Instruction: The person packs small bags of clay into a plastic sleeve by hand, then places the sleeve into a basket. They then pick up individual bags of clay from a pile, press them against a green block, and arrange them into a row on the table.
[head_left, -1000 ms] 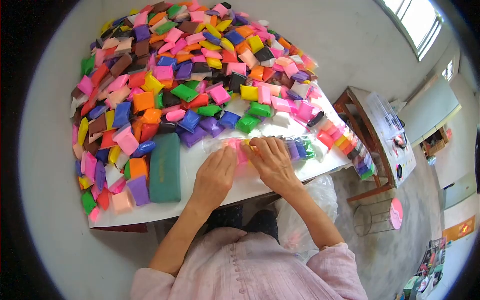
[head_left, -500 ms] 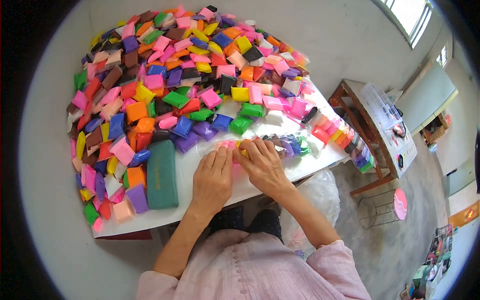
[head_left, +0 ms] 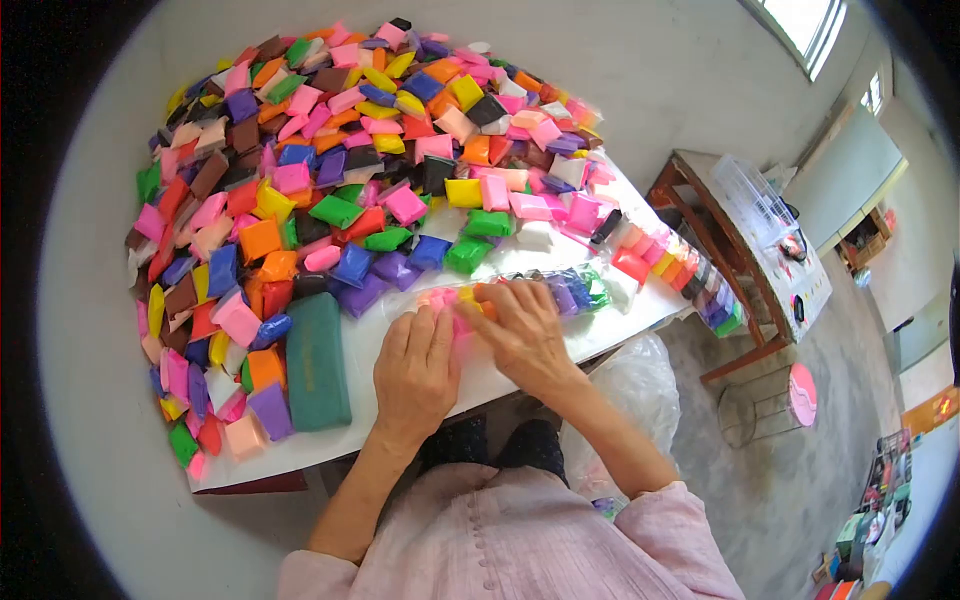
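Observation:
A long clear plastic bag [head_left: 575, 290] lies near the front of the white table [head_left: 364, 365], filled with a row of small coloured packets. Its left part shows pink and yellow packets. My left hand [head_left: 415, 362] is at that left end, fingers close together and bent down onto the plastic. Beside it, my right hand [head_left: 525, 335] curls over the middle of the bag, its thumb and fingertips at the yellow packet. The fingertips partly cover what they grip. A green case [head_left: 318, 362] lies left of my left hand.
A large heap of coloured packets [head_left: 300, 180] covers the table's back and left. Another filled clear bag [head_left: 690, 272] lies at the right edge. Below the edge hangs a translucent plastic bag [head_left: 640, 385]. To the right stand a wooden table [head_left: 715, 195] and a wire stool [head_left: 765, 405].
The view has shifted slightly. Both hands stay at the bag's left part, with my right fingers and thumb slightly changed in pose over the yellow packet.

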Demonstrator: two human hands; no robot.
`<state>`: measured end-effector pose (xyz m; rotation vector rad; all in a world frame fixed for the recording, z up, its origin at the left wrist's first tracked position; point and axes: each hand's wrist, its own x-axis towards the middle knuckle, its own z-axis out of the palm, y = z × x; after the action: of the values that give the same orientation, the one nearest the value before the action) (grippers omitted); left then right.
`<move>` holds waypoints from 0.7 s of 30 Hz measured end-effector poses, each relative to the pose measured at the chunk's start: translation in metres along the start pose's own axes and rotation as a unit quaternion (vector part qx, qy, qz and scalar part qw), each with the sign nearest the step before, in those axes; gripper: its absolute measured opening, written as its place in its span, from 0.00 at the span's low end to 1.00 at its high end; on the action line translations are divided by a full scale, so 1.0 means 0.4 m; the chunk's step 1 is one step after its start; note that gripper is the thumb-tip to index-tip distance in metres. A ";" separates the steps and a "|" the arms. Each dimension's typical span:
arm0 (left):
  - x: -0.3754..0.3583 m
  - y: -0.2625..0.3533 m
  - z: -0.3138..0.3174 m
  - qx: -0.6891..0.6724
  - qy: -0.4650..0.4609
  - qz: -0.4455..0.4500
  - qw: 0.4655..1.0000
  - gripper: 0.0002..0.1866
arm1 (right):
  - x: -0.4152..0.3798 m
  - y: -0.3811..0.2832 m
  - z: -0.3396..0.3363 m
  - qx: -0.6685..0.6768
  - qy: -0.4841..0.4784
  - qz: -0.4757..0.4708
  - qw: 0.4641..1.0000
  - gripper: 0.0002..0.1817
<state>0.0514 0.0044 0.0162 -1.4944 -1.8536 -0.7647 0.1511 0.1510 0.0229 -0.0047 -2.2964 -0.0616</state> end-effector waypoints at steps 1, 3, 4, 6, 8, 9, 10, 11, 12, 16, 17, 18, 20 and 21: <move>-0.007 -0.003 0.008 0.004 -0.013 -0.003 1.000 0.24 | 0.009 -0.013 0.009 0.011 0.009 -0.005 1.000 0.17; -0.025 -0.017 0.032 0.009 -0.036 -0.006 0.999 0.25 | 0.002 -0.019 0.032 0.012 0.006 -0.001 1.000 0.16; -0.027 -0.022 0.030 0.000 -0.041 -0.008 0.999 0.26 | -0.001 -0.018 0.030 0.009 0.009 0.000 1.000 0.16; -0.034 -0.022 0.019 -0.020 -0.053 -0.018 0.998 0.27 | -0.010 -0.011 0.014 -0.004 0.001 0.017 1.000 0.15; -0.035 -0.019 0.021 -0.019 -0.056 -0.024 0.998 0.28 | -0.027 0.003 -0.007 -0.025 0.003 0.046 0.999 0.14; -0.034 -0.020 0.022 -0.018 -0.057 -0.027 0.998 0.29 | -0.035 0.011 -0.017 -0.036 0.005 0.060 0.998 0.14; -0.034 -0.021 0.024 -0.013 -0.053 -0.024 0.998 0.29 | -0.046 0.022 -0.026 -0.044 0.005 0.067 0.997 0.14; -0.034 -0.021 0.025 -0.009 -0.050 -0.021 0.998 0.29 | -0.058 0.033 -0.034 -0.053 0.001 0.072 0.996 0.15; -0.035 -0.019 0.025 -0.005 -0.049 -0.018 0.999 0.30 | -0.069 0.043 -0.042 -0.060 -0.002 0.077 0.995 0.15; -0.032 -0.017 0.020 -0.017 -0.052 -0.029 0.998 0.29 | -0.117 0.095 -0.094 -0.111 -0.012 0.136 0.984 0.13; -0.030 -0.017 0.018 -0.018 -0.054 -0.031 0.998 0.29 | -0.129 0.112 -0.107 -0.127 -0.016 0.158 0.979 0.13; -0.031 -0.015 0.017 -0.020 -0.055 -0.033 0.998 0.29 | -0.135 0.125 -0.122 -0.135 -0.009 0.168 0.976 0.13; -0.031 -0.015 0.018 -0.022 -0.052 -0.033 0.998 0.29 | -0.138 0.142 -0.142 -0.150 0.007 0.190 0.970 0.13; -0.031 -0.015 0.018 -0.023 -0.050 -0.032 0.998 0.29 | -0.131 0.142 -0.144 -0.143 0.022 0.183 0.972 0.14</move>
<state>0.0466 0.0012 0.0017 -1.5337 -1.9794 -0.7807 0.2302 0.2060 0.0245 -0.5678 -2.1885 -0.1983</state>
